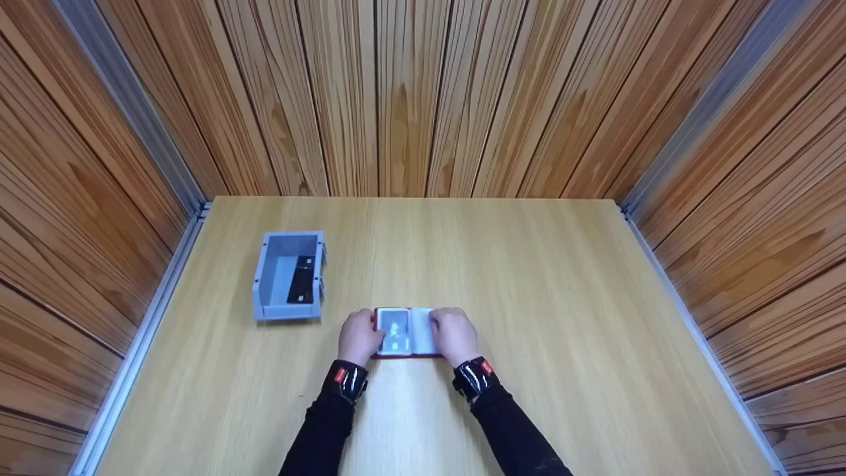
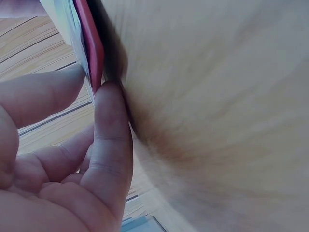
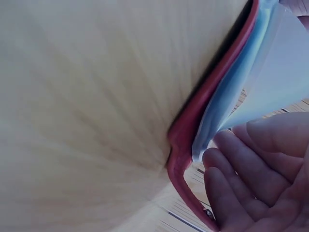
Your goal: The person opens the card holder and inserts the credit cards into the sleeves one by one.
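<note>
A red card holder lies spread open near the middle of the wooden table, its clear plastic sleeves facing up. The left-hand sleeve shows pale printing. My left hand pinches the holder's left edge, thumb on top and a finger underneath, as the left wrist view shows. On the other side my right hand has its thumb and curled fingers at the clear sleeves. In the right wrist view, a red strap with a metal snap runs past those fingertips.
A grey-blue plastic bin stands on the table at the left, beyond my left hand. Black flat pieces lie inside along its right wall. Wood-panelled walls and metal rails bound the table.
</note>
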`<state>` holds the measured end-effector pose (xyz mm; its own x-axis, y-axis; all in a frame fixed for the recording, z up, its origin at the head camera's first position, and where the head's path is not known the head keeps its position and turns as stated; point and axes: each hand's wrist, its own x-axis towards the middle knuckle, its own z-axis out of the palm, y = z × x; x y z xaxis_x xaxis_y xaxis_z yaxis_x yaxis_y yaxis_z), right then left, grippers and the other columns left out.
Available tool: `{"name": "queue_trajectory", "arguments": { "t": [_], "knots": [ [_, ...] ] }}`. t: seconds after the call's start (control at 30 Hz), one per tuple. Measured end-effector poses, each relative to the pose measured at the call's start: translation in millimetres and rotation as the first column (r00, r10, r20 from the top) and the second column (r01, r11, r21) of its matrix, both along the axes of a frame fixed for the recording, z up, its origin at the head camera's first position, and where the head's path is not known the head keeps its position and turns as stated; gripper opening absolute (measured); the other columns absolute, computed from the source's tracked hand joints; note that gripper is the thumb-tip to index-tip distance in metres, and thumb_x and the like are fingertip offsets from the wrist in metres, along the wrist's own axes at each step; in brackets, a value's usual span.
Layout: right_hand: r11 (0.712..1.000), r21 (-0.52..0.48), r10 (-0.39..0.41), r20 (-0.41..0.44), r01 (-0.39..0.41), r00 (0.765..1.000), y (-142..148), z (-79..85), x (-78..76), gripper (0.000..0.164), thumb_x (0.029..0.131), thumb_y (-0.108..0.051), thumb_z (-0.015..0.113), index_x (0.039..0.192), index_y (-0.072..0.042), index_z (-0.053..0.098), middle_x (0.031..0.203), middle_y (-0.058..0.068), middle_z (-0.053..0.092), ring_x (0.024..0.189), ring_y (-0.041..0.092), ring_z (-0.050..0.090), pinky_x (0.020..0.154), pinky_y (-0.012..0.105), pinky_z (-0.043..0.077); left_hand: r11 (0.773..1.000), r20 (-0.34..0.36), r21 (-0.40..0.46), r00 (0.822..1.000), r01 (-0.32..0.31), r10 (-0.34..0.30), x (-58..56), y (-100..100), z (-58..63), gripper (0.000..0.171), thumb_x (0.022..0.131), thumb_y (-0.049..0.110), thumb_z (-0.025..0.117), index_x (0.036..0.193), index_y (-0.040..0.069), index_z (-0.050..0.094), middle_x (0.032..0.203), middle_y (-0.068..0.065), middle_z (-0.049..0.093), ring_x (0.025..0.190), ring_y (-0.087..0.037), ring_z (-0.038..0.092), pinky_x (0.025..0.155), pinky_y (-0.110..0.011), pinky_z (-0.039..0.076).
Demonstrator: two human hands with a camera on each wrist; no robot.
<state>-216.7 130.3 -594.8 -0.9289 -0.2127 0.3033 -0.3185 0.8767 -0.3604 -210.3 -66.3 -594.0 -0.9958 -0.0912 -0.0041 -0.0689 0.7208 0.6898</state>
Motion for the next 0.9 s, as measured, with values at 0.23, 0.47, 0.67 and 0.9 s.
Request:
{"name": "queue_trajectory", "arguments": {
  "t": [0.23,0.47,0.67,0.9],
  "knots": [
    [1.0,0.009,0.019,0.075,-0.019,0.997,-3.0,2.0,1.0,0.015,0.087,-0.004,0.071,0.101,-0.002,0.075,0.097,0.013,0.072,0.093,0.03,0.066,0.086,0.041,0.052,1.0,0.028,-0.002,1.0,-0.012,0.012,-0.4,-0.1,-0.6,0.023,0.079,0.005,0.078,0.095,-0.005,0.066,0.084,-0.012,0.062,0.083,-0.031,0.061,0.077,-0.045,0.048],
    [0.995,0.003,0.104,0.058,-0.104,0.993,-6.7,2.7,0.5,0.018,0.085,-0.001,0.071,0.102,0.001,0.074,0.099,0.015,0.072,0.095,0.031,0.067,0.089,0.041,0.051,1.0,0.035,0.007,0.999,-0.014,0.014,-0.3,0.5,-1.1,0.023,0.079,0.005,0.078,0.096,-0.005,0.066,0.085,-0.012,0.062,0.083,-0.03,0.061,0.077,-0.045,0.049],
    [0.992,-0.009,0.128,0.089,-0.128,0.988,-12.1,3.1,1.4,0.021,0.084,-0.001,0.071,0.104,-0.001,0.074,0.101,0.014,0.072,0.096,0.031,0.066,0.09,0.042,0.05,1.0,0.04,0.013,0.999,-0.018,0.017,-0.6,0.6,-1.2,0.024,0.08,0.006,0.078,0.098,-0.005,0.066,0.087,-0.012,0.062,0.085,-0.03,0.061,0.078,-0.045,0.049],
    [0.986,-0.009,0.167,0.048,-0.166,0.985,-19.3,3.0,1.8,0.021,0.083,0.0,0.072,0.104,-0.002,0.074,0.1,0.013,0.072,0.096,0.03,0.067,0.09,0.04,0.05,1.0,-0.026,-0.004,1.0,0.005,-0.005,0.3,-0.8,-1.8,0.023,0.077,0.004,0.078,0.095,-0.006,0.066,0.083,-0.012,0.063,0.084,-0.032,0.06,0.078,-0.047,0.048]
  ]
}}
